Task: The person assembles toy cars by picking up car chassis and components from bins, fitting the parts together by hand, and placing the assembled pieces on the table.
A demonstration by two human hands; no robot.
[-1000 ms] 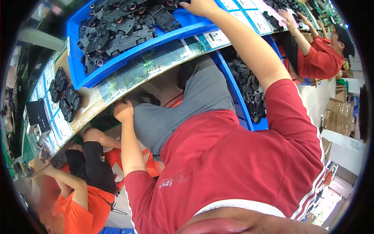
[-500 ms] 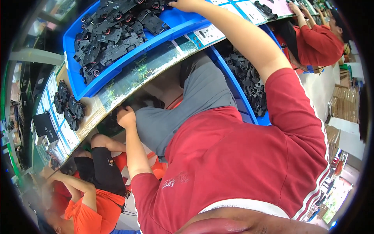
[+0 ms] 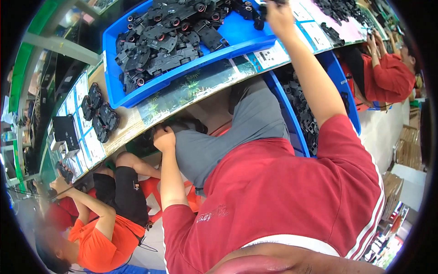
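- Head view: the right hand (image 3: 279, 16) has reached further over the blue plastic bin (image 3: 237, 39) than a second ago, fingers closed on a small black moulded part (image 3: 261, 10) at the bin's far corner — a pick looks under way.
- Left hand (image 3: 164, 138) is down at the bench edge, curled in a loose fist; whether it grips anything I cannot tell.
- One bin on the bench, heaped with black parts just left of the fingers, too many to count.
- A second blue bin (image 3: 335, 75) sits under the forearm.
- About four black parts (image 3: 98, 114) lie loose, well left.
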